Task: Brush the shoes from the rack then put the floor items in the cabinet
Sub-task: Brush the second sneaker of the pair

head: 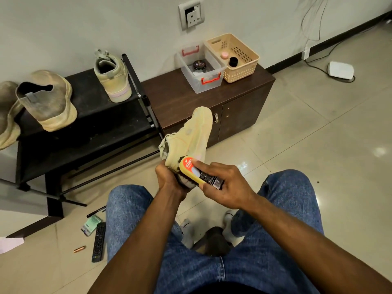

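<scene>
Filling the left of the frame, the black shoe rack (89, 128) carries a tan boot (47, 100) at upper left and a pale high-top (113, 78) further right, both on its top shelf. Right of the rack stands the dark wood cabinet (239, 107), doors closed, with a clear storage box (200, 68) and a beige basket (235, 57) on its top surface.

At frame centre the held shoe (191, 136) points up and away, its long axis running from the heel at lower left to the toe at upper right. The left hand (169, 177) grips it at the heel end, fingers curled under and round it. The right hand (224, 185) sits just right of that, fingers closed round the brush (197, 171), whose bristles touch the shoe's heel. So the unbrushed length lies up and away from the brush, and a stroke would likely run along that axis toward the toe.

Smaller, at lower left on the floor: a remote control (99, 241), a green packet (91, 224), a pen (95, 211) and a copper-coloured battery (79, 249), all near the person's left knee, well apart from the cabinet.
</scene>
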